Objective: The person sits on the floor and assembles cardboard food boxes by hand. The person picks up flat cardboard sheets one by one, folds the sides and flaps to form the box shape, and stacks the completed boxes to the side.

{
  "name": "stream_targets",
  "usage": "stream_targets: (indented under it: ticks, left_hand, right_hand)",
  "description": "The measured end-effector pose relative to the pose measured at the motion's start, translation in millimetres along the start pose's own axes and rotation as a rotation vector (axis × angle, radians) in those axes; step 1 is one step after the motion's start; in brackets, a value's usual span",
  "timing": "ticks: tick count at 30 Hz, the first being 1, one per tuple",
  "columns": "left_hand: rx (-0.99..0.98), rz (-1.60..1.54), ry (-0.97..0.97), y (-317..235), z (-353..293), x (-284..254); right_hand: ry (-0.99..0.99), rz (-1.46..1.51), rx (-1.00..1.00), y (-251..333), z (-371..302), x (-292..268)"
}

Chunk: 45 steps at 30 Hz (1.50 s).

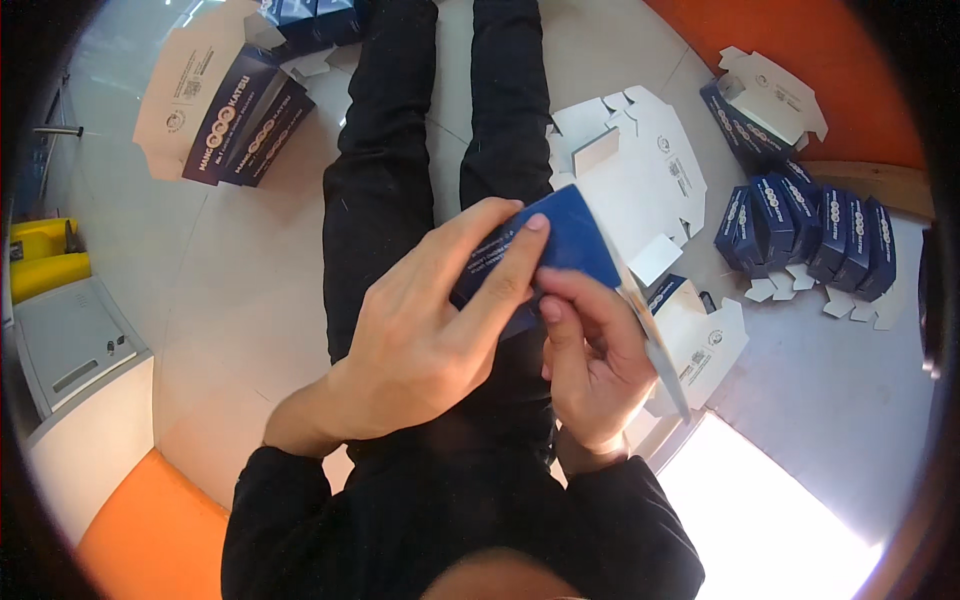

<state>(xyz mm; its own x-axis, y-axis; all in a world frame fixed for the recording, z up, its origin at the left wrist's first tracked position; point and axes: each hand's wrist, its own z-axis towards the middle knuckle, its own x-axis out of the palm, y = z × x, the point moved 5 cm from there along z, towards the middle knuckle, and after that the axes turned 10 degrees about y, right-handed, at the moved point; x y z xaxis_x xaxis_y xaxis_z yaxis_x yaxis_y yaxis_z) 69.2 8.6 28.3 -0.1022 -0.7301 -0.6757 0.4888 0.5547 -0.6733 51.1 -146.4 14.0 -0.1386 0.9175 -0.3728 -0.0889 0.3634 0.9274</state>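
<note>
Above my lap I hold a small dark-blue cardboard box [577, 238], partly folded, with a pale flap edge along its right side. My left hand [430, 310] grips it from the left, index and middle fingers lying over the blue face. Its thumb is hidden. From the lower right my right hand [600, 350] pinches the box's lower edge between thumb and fingers, and the pale flap runs down past its outer side. Just beyond the box, unfolded white carton blanks [640, 160] lie on the floor by my right leg.
Stacked blue cartons with cream flaps [225, 110] lie left of my legs. Several folded blue boxes [805, 230] stand at the right, near another flapped carton [760, 105] by the orange wall. A grey cabinet [75, 335] and yellow objects [45, 262] are at far left.
</note>
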Motion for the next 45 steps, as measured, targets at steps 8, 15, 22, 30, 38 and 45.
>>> stream_targets:
  ticks: [8,15,22,30,38,45]
  left_hand:
    - [-0.355,-0.205,-0.374,69,-21,-46]
    - [-0.44,-0.829,-1.139,217,-87,-179]
    - [-0.838,-0.768,-1.066,299,-105,-209]
    - [-0.902,-0.693,-0.919,312,-130,-202]
    - [-0.781,-0.473,-1.119,278,-121,-195]
    - [-0.302,0.224,-1.254,169,-91,-170]
  right_hand:
    - [0.036,-0.026,-0.377,-20,-19,-14]
    - [-0.125,-0.042,0.011,-56,19,-41]
    - [0.0,-0.77,0.179,-184,34,-82]
    - [0.198,-0.977,0.129,-266,17,-69]
    - [0.183,-0.552,0.29,-259,20,-105]
    - [-0.539,-0.713,0.092,-184,27,-164]
